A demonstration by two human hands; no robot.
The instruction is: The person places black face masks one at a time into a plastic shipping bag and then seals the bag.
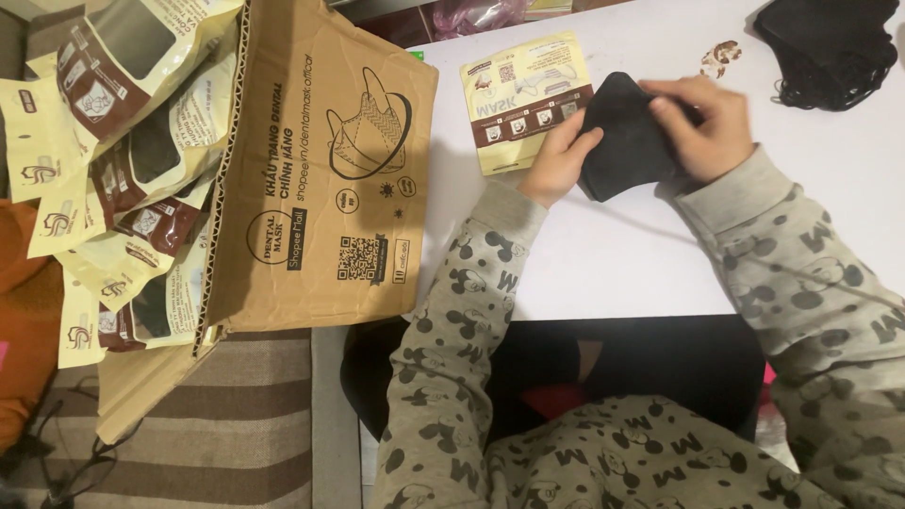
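A folded stack of black face masks [627,141] lies on the white table [613,254], held from both sides. My left hand [558,158] grips its left edge, thumb on top. My right hand [702,123] presses down on its right part with fingers curled over it. Under and left of the masks lies a cream and brown flat pouch [514,99], its window end beneath my left hand's side of the stack. Both arms wear grey patterned sleeves.
A pile of loose black masks [830,42] sits at the table's far right corner, with a small brown stain [719,57] beside it. An open cardboard box [320,170] on the left holds several filled cream pouches [123,160]. A striped cushion [236,424] lies below.
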